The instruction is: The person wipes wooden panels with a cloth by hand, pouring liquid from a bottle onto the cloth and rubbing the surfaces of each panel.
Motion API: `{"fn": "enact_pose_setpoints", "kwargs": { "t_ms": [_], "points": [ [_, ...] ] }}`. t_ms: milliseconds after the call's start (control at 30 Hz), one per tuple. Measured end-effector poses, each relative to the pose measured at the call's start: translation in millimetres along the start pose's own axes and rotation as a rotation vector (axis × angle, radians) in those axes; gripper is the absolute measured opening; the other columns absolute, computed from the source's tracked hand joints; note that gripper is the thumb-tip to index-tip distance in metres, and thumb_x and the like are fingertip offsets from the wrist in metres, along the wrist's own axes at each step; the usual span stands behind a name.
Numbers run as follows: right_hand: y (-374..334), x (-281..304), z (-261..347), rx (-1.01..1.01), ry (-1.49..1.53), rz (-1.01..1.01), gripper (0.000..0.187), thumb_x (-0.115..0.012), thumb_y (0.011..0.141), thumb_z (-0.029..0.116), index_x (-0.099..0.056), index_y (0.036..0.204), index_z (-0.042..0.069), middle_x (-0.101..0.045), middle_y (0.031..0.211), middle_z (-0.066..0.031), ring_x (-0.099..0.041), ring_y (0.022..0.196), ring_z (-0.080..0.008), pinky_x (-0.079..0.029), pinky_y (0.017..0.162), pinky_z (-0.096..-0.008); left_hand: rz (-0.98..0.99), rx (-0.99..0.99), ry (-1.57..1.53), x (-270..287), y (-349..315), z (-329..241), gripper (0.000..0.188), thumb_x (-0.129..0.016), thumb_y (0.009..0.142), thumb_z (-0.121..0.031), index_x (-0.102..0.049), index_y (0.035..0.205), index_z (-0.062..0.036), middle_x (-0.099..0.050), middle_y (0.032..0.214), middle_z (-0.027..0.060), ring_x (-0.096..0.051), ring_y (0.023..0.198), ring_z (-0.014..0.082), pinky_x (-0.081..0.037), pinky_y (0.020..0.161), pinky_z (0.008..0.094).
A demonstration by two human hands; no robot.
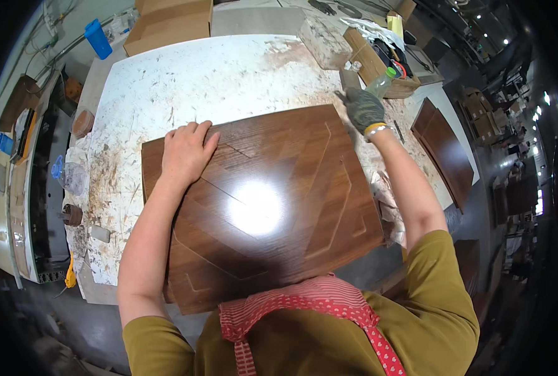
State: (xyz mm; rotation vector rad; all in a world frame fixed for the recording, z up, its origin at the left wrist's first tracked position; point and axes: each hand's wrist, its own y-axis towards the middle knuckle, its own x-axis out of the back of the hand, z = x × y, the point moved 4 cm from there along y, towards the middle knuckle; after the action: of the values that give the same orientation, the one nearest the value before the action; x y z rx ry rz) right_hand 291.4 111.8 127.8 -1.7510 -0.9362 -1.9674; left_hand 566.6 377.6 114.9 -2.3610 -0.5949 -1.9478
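A dark brown wooden panel (279,244) with grooved line patterns lies on the worktable in front of me, its near edge against my apron. My bare left hand (188,150) lies on the panel's far left part, fingers laid toward the far edge and holding nothing. Beyond the far right corner, my right hand (365,109), in a dark green glove, closes on the near end of a small grey-brown block (349,79). The glove hides most of its fingers' grip. A bottle with a green cap (381,83) stands beside that hand.
The white worktable (185,75) is stained brown. A large pale block (324,42) and a wooden box of supplies (404,84) stand at the far right. More brown panels (443,150) lie at right. Jars, a clear jug (73,177) and a grey block (100,234) line the left edge.
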Motion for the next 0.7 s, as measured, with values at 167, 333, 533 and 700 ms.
{"fn": "enact_pose_setpoints", "kwargs": {
  "t_ms": [167,333,533,700],
  "points": [
    [-17,10,59,-0.008,0.089,0.003,0.024,-0.049,0.088,0.026,-0.060,0.091,0.006,-0.060,0.080,-0.0204,-0.059,0.081,-0.0371,-0.046,0.073,-0.0452,0.027,0.023,0.033,-3,-6,4,0.037,-0.046,0.092,-0.037,-0.058,0.113,-0.0088,-0.061,0.098,0.0110,-0.057,0.097,0.0252,-0.037,0.091,0.0409],
    [-26,14,123,0.136,0.132,0.023,0.020,-0.049,0.082,0.015,-0.061,0.095,0.006,-0.064,0.088,-0.0172,-0.061,0.084,-0.0338,-0.047,0.078,-0.0423,0.017,0.022,0.021,-2,-5,5,0.037,-0.045,0.093,-0.037,-0.058,0.113,-0.0091,-0.061,0.099,0.0112,-0.057,0.097,0.0251,-0.037,0.091,0.0406],
    [-32,5,98,0.219,0.088,-0.068,0.019,-0.049,0.085,0.020,-0.057,0.092,0.005,-0.063,0.086,-0.0199,-0.061,0.081,-0.0356,-0.046,0.074,-0.0466,0.042,0.049,0.014,-3,-5,6,0.038,-0.044,0.093,-0.038,-0.058,0.113,-0.0092,-0.061,0.099,0.0112,-0.057,0.098,0.0254,-0.037,0.092,0.0409],
    [-15,-4,27,-0.015,0.041,-0.060,0.023,-0.050,0.086,0.024,-0.057,0.092,0.004,-0.061,0.080,-0.0209,-0.060,0.080,-0.0369,-0.045,0.073,-0.0468,0.030,0.019,0.009,0,-2,0,0.039,-0.044,0.093,-0.039,-0.058,0.113,-0.0089,-0.061,0.100,0.0118,-0.057,0.097,0.0259,-0.037,0.092,0.0419]
  ]
}}
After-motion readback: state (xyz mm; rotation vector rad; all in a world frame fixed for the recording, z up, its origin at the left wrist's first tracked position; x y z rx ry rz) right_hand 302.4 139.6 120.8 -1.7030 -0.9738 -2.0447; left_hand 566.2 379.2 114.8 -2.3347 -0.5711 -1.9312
